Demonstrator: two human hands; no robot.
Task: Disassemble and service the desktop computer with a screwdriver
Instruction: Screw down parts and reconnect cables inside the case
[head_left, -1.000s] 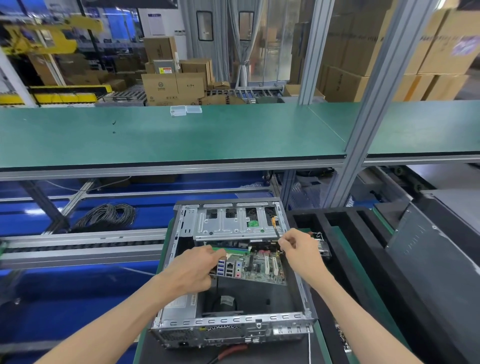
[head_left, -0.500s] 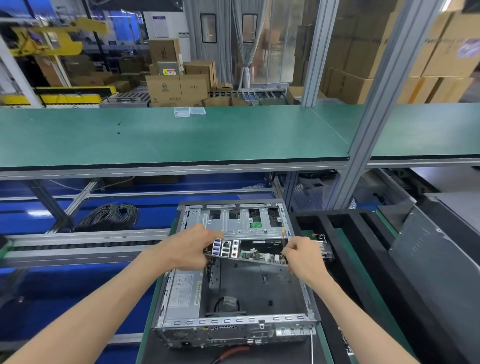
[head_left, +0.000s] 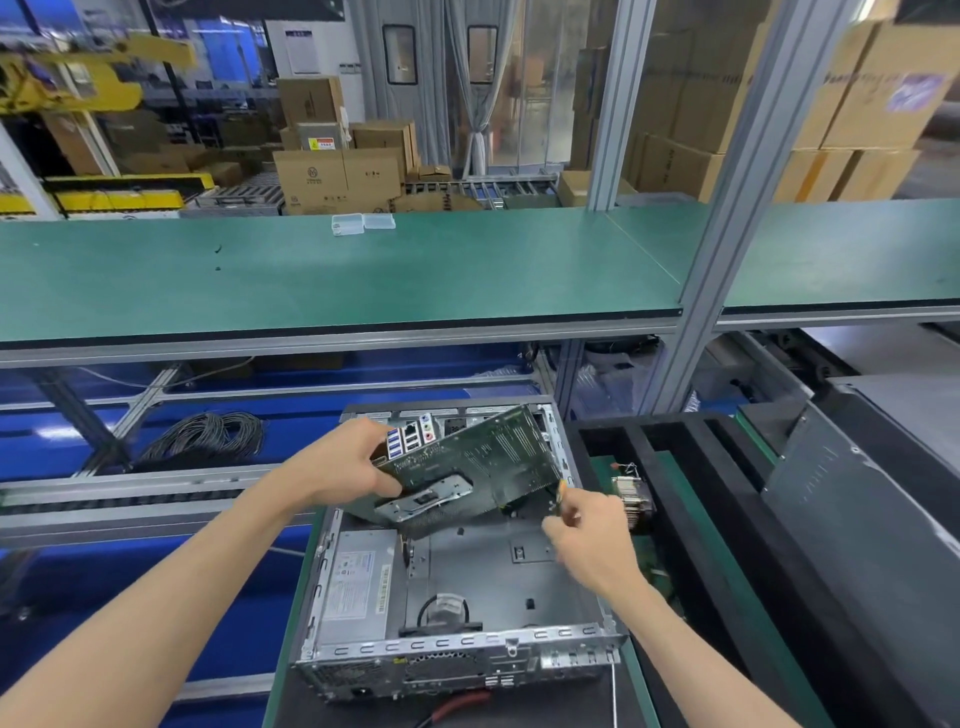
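The open desktop case (head_left: 467, 647) lies on the bench in front of me, its floor bare. Above it, my left hand (head_left: 337, 467) grips the green motherboard (head_left: 488, 457) by the edge with the rear ports. The board is tilted up, its underside and metal backplate facing me. My right hand (head_left: 587, 540) is at the board's lower right corner, fingers curled round a small screwdriver (head_left: 561, 493) with a yellow-orange handle; most of the tool is hidden. Whether this hand touches the board I cannot tell.
A grey power supply (head_left: 353, 582) sits in the case's left side. A heatsink cooler (head_left: 631, 501) lies in the black tray to the right, beside a grey panel (head_left: 857, 499). A red-handled tool (head_left: 460, 704) lies before the case. A cable coil (head_left: 208, 436) is at left.
The motherboard has come up out of the case and tipped over, so its underside now faces me. My left hand rose with it; my right hand dropped to its lower right corner.
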